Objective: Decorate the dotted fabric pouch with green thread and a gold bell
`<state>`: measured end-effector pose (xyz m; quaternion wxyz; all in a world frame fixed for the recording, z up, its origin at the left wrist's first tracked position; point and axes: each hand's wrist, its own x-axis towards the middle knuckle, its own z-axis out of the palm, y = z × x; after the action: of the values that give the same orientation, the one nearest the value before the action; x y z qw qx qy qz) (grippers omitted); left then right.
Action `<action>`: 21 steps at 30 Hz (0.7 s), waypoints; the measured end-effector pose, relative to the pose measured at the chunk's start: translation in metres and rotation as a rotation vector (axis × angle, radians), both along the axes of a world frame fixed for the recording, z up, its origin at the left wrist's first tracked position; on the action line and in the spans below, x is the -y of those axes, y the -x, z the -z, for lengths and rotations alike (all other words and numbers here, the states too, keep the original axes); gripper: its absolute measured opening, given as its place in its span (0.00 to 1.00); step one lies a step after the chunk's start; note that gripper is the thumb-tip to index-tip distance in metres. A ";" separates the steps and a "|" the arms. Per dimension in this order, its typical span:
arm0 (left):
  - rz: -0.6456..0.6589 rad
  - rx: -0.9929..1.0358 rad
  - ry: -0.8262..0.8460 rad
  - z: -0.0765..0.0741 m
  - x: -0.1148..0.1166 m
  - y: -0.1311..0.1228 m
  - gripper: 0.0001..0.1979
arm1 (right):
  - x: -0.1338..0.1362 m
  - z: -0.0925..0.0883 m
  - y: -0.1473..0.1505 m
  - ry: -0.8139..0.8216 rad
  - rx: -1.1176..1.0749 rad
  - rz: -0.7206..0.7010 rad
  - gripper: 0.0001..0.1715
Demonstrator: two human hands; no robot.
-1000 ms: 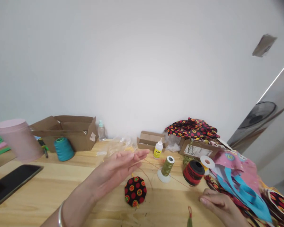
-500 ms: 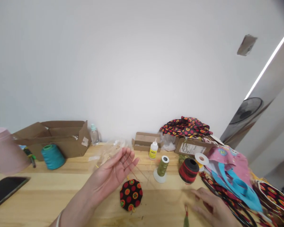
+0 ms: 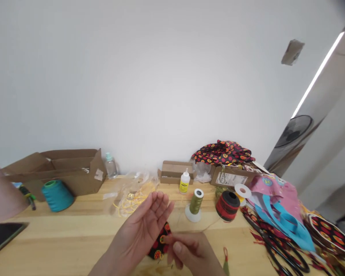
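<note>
My left hand is palm up and cupped, its fingers stretched out and slightly curled. Partly behind it, a round piece of black fabric with red and yellow flower prints lies on the table. My right hand is beside the left, thumb and fingers pinched together over the fabric's right side. What the pinch holds is too small to make out. A thin brown thread loops above the right hand toward the spools. A green tassel with a red loop lies right of that hand.
Behind stand a glue bottle, an olive thread cone and a red-and-black spool. Black-handled scissors and fabric scraps crowd the right. At left are a cardboard box, a teal thread cone and a phone.
My right hand has moved left from beside the tassel to the fabric round and closed into a pinch. My left hand stays palm up, and now partly covers the fabric. The view has shifted slightly.
</note>
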<state>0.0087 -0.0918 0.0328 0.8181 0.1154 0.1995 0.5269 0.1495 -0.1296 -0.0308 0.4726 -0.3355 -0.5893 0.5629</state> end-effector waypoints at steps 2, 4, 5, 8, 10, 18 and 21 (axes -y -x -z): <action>-0.018 0.018 0.034 0.009 -0.003 0.007 0.17 | 0.001 0.009 -0.004 0.094 -0.117 0.015 0.20; -0.016 0.034 0.060 0.018 -0.005 0.012 0.17 | 0.003 0.015 -0.009 0.172 -0.188 0.016 0.19; -0.008 0.044 0.067 0.022 -0.005 0.013 0.17 | 0.004 0.017 -0.011 0.215 -0.213 -0.005 0.20; 0.041 0.086 0.065 0.030 -0.005 0.014 0.16 | 0.006 0.020 -0.010 0.330 -0.270 -0.079 0.23; 0.075 0.112 0.055 0.034 -0.005 0.014 0.15 | 0.006 0.022 -0.009 0.375 -0.259 -0.083 0.22; 0.136 0.036 -0.076 0.045 -0.008 0.029 0.12 | 0.001 0.015 -0.015 0.528 -0.026 -0.027 0.18; 0.137 0.027 -0.094 0.049 -0.007 0.028 0.10 | 0.002 0.006 -0.020 0.513 0.041 -0.011 0.17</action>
<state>-0.0195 -0.0853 -0.0161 0.8487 0.1598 0.1549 0.4798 0.1695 -0.1312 -0.0372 0.3571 -0.4525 -0.4384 0.6896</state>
